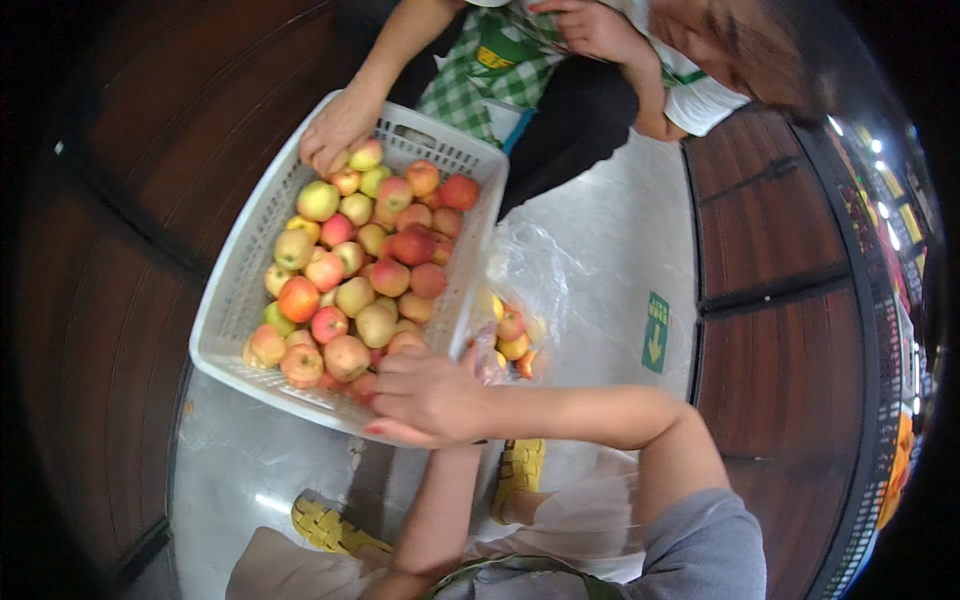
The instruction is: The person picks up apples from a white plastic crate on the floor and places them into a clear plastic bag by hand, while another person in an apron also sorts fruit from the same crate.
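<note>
A white plastic crate (247,202) full of red, pink and yellow-green apples (352,296) sits tilted before me. My right hand (431,397) reaches across its near right corner, fingers over the apples; whether they grip one is unclear. Below it, my left forearm runs up from the bottom, and my left hand (472,364) is mostly hidden behind the right one, beside the bunched plastic. A clear plastic bag (532,262) with several apples (514,341) inside lies against the crate's right side.
Opposite me crouches a person in a green checked apron (487,75). One of that person's hands (341,127) touches apples at the crate's far left corner. Brown wood-look panels (772,217) flank the grey floor (600,315), which bears a green arrow sign (656,334).
</note>
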A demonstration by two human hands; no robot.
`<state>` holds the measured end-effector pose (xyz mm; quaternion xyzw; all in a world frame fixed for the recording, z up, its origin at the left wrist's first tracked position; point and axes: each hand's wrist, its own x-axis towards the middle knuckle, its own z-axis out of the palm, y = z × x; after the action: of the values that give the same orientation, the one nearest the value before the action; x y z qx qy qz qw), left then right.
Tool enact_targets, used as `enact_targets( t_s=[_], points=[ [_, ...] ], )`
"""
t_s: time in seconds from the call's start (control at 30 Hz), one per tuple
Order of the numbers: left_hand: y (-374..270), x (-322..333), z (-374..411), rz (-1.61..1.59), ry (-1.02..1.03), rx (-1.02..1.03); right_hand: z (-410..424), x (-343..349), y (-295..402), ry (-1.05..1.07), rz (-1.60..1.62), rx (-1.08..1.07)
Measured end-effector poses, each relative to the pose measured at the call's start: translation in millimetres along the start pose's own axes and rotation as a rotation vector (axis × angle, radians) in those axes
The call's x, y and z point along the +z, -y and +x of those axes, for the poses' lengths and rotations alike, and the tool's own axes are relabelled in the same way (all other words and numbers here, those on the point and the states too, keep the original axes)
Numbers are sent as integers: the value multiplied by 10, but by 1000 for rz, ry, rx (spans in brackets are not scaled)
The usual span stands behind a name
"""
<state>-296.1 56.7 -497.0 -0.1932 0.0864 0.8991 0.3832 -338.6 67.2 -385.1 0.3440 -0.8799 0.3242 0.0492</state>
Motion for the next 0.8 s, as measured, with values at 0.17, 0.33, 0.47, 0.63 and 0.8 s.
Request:
enact_targets(
  t_s=[0.17, 0.33, 0.47, 0.63, 0.8],
  points=[
    [81, 300, -20, 159, -41, -58, -1375, -805, -855, -331, -356, 487],
    [-97, 119, -98, 283, -104, 21, -2012, -450, -1949, -427, -443, 1089],
    [94, 468, -14, 281, -105, -143, -2801, -291, -2683, -418, 239, 1392],
    [-98, 243, -51, 223, 88, -73, -2250, -825, -2149, -894, 813, 1241],
    [-42, 719, -66, 323, -12, 18, -2457, -1512, -1674, -1166, 840, 975]
  ],
)
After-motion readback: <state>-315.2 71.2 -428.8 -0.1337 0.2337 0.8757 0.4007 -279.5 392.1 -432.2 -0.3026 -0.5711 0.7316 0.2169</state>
